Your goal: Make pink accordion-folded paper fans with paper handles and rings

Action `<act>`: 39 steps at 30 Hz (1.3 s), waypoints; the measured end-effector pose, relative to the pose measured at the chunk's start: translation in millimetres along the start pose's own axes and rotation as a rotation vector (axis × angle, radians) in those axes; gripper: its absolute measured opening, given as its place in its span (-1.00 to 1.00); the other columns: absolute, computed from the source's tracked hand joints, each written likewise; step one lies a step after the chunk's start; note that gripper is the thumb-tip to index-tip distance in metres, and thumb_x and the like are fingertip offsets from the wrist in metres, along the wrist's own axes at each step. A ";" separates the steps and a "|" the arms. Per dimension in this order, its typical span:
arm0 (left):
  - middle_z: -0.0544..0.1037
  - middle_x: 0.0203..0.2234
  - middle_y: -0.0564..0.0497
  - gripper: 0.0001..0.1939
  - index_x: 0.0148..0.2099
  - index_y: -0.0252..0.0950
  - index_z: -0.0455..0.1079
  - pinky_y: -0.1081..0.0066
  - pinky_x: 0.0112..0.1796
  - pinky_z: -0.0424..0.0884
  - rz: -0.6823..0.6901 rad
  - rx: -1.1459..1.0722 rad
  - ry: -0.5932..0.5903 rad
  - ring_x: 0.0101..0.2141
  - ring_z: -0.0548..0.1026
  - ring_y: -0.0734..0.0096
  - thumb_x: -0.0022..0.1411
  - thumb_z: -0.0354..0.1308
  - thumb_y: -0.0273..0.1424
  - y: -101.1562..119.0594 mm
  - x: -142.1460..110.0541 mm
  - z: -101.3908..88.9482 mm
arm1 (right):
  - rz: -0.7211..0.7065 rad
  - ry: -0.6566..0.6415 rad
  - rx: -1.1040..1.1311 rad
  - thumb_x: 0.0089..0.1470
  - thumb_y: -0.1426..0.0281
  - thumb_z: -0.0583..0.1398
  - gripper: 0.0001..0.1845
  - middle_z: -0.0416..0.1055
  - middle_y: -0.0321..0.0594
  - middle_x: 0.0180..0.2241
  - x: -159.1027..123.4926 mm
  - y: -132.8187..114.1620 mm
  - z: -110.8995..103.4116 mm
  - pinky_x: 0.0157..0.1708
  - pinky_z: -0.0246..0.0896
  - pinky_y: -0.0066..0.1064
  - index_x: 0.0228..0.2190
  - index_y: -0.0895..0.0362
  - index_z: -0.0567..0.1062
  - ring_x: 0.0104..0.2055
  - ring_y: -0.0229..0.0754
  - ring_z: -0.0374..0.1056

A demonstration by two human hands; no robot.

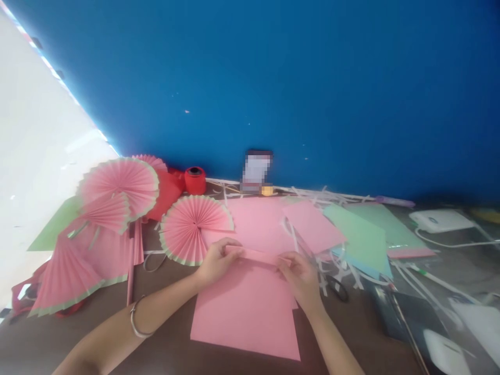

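Two bare hands pinch a narrow folded pink strip above a pink sheet

The left hand (219, 261) and the right hand (303, 277) are apart, each clamped with thumb and fingers on one end of the folded pink strip (258, 255), which stretches between them, its right end slightly lower. The strip lies over the upper part of a flat pink sheet (246, 317), which spreads toward six o'clock on the brown table (164, 346). The strip seems to have more than one layer, though the blur makes its folds hard to count. A metal bangle (137, 319) circles the left forearm.

Taking the hands as the clock's centre, a round pleated fan (186, 226) with a pale green edge lies near the left hand at ten o'clock. Farther out that way, a larger pleated fan (121, 182) overlaps other pink pleated pieces, and a partly spread fan (68, 278) lies toward nine. A red round object (195, 182) with a dark top stands at eleven.

A pixelated upright rectangle (257, 169) is at twelve, against the blue wall (281, 94). More pink paper (312, 226) lies at two, and a green sheet (359, 237) at three, among white strips. Farther out, between two and three, are a purple object (394, 201) and a white device (441, 221) with a cable. A black ring (338, 289) sits near the right hand at four.
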State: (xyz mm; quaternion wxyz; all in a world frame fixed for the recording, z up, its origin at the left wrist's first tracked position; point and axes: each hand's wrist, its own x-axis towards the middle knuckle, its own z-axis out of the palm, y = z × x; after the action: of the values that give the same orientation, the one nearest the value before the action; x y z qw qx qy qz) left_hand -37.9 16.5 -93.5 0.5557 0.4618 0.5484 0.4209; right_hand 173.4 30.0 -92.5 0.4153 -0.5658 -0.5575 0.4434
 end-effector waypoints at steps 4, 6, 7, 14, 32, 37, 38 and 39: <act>0.50 -0.51 0.02 -0.75 -0.28 -0.35 0.38 0.48 -0.41 0.38 0.004 -0.072 -0.003 -0.45 0.49 0.42 0.07 0.17 -0.25 2.2 1.4 0.8 | 0.102 0.060 0.062 -0.17 0.19 0.27 -0.74 0.36 -0.28 -0.67 0.0 -4.0 2.5 -0.63 0.21 -0.42 -0.55 0.13 0.44 -0.64 -0.24 0.30; 0.51 -0.50 0.02 -0.75 -0.28 -0.35 0.39 0.48 -0.40 0.38 -0.004 -0.084 -0.001 -0.45 0.50 0.42 0.07 0.17 -0.26 2.5 1.6 1.0 | 0.117 0.084 0.070 -0.19 0.20 0.28 -0.74 0.35 -0.29 -0.68 -0.1 -5.8 3.6 -0.64 0.21 -0.43 -0.56 0.15 0.45 -0.64 -0.25 0.29; 0.51 -0.49 0.02 -0.75 -0.28 -0.35 0.39 0.48 -0.39 0.38 -0.008 -0.089 -0.001 -0.45 0.50 0.42 0.07 0.17 -0.26 2.5 1.8 1.1 | 0.120 0.092 0.078 -0.19 0.19 0.28 -0.73 0.36 -0.28 -0.67 -0.2 -6.5 4.1 -0.64 0.21 -0.43 -0.56 0.15 0.46 -0.63 -0.24 0.30; 0.51 -0.50 0.00 -0.75 -0.29 -0.37 0.41 0.47 -0.38 0.38 0.026 -0.046 -0.013 -0.44 0.48 0.42 0.09 0.15 -0.26 1.0 3.2 -0.3 | 0.157 0.131 0.141 -0.24 0.19 0.31 -0.69 0.45 -0.21 -0.60 -1.0 -8.8 6.5 -0.59 0.31 -0.41 -0.51 0.20 0.52 -0.58 -0.19 0.38; 0.51 -0.54 0.03 -0.75 -0.42 -0.38 0.45 0.58 -0.48 0.25 0.170 0.440 -0.305 -0.51 0.41 0.52 0.16 -0.01 -0.38 8.7 -6.9 2.9 | 0.067 0.034 0.038 -0.15 0.14 0.25 -0.70 0.36 -0.30 -0.72 -7.3 -11.4 7.5 -0.62 0.26 -0.44 -0.53 0.14 0.46 -0.66 -0.21 0.33; 0.50 -0.52 0.02 -0.69 -0.41 -0.39 0.45 0.58 -0.48 0.24 0.197 0.443 -0.308 -0.51 0.38 0.53 0.20 -0.06 -0.35 9.9 -8.7 3.2 | 0.160 0.010 0.278 -0.19 0.19 0.30 -0.66 0.43 -0.29 -0.54 -10.3 -17.8 15.9 -0.52 0.28 -0.44 -0.37 0.12 0.44 -0.54 -0.24 0.35; 0.51 -0.50 0.01 -0.68 -0.39 -0.39 0.46 0.58 -0.46 0.25 0.197 0.437 -0.300 -0.49 0.39 0.52 0.21 -0.06 -0.35 10.5 -9.1 3.5 | 0.190 -0.023 0.328 -0.22 0.20 0.31 -0.63 0.44 -0.28 -0.53 -11.5 -18.9 18.5 -0.51 0.27 -0.43 -0.35 0.13 0.44 -0.53 -0.24 0.35; 0.51 -0.49 0.01 -0.68 -0.36 -0.39 0.47 0.57 -0.45 0.25 0.193 0.433 -0.296 -0.48 0.39 0.51 0.21 -0.06 -0.34 11.1 -9.5 3.8 | 0.222 -0.064 0.351 -0.25 0.21 0.33 -0.63 0.44 -0.27 -0.53 -12.9 -19.9 21.0 -0.51 0.26 -0.43 -0.37 0.15 0.45 -0.53 -0.24 0.34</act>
State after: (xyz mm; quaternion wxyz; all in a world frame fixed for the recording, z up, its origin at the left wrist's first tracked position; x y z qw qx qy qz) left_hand -34.1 9.5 -80.6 0.4754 0.6764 0.4920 0.2728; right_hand 148.1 17.3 -78.2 0.4382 -0.5284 -0.4187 0.5945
